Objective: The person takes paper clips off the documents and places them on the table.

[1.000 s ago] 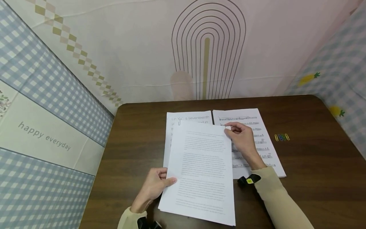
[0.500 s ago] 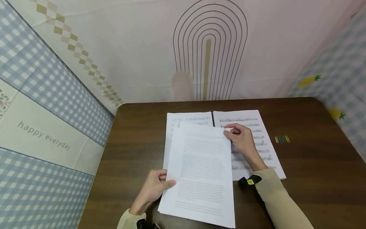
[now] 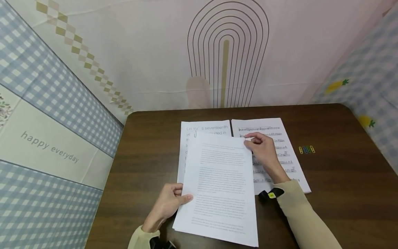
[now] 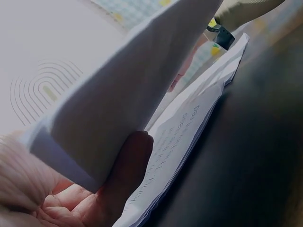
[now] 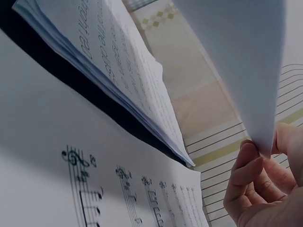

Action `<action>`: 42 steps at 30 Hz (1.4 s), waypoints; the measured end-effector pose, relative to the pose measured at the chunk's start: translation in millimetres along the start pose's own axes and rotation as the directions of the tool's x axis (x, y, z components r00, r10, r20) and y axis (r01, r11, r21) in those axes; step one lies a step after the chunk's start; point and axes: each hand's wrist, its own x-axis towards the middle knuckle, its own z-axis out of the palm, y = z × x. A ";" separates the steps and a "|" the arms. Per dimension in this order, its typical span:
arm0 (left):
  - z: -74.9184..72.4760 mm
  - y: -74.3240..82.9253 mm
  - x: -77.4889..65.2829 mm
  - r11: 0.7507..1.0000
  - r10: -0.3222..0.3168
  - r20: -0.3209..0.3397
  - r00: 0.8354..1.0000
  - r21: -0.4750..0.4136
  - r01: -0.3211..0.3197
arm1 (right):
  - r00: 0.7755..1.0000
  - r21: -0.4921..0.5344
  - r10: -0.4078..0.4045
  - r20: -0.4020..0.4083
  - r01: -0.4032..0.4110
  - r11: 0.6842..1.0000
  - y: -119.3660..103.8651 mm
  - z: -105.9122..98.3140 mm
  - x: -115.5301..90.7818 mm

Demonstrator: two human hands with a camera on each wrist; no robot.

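Note:
Several printed sheets of paper (image 3: 222,190) are held up over the table, tilted, with a paper clip (image 3: 195,134) near their top left corner. My left hand (image 3: 168,202) pinches their lower left edge, thumb on the printed face. At the top right corner, my right hand (image 3: 264,150) pinches the sheets between thumb and fingers; the right wrist view shows the thumb and fingertips meeting at the corner of the paper (image 5: 251,85). Below them lies a stack of large-print pages (image 3: 205,125), mostly hidden in the head view. A sheet-music stack (image 3: 287,162) lies beside it, partly under my right hand.
To the right of the sheet music, several coloured paper clips (image 3: 306,149) lie in a row on the dark wooden table (image 3: 335,186). A patterned cloth (image 3: 155,52) hangs behind the table, and blue checked cloth (image 3: 46,193) covers the left side.

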 end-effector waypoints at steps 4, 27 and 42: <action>0.4 0.0 0.7 1.000 0.001 0.013 1.000 -0.005 -0.001 | 1.000 -0.002 -0.001 -0.025 0.000 1.000 1.6 -1.4 0.5; 3.9 -2.3 1.5 0.999 -0.033 0.017 0.999 -0.010 0.033 | 0.973 0.057 0.031 -0.228 -0.018 0.998 4.4 -8.9 7.0; -2.7 -1.2 0.4 1.000 -0.026 -0.022 0.999 -0.007 0.026 | 0.974 -0.009 0.021 -0.228 -0.023 1.000 23.0 -68.1 1.6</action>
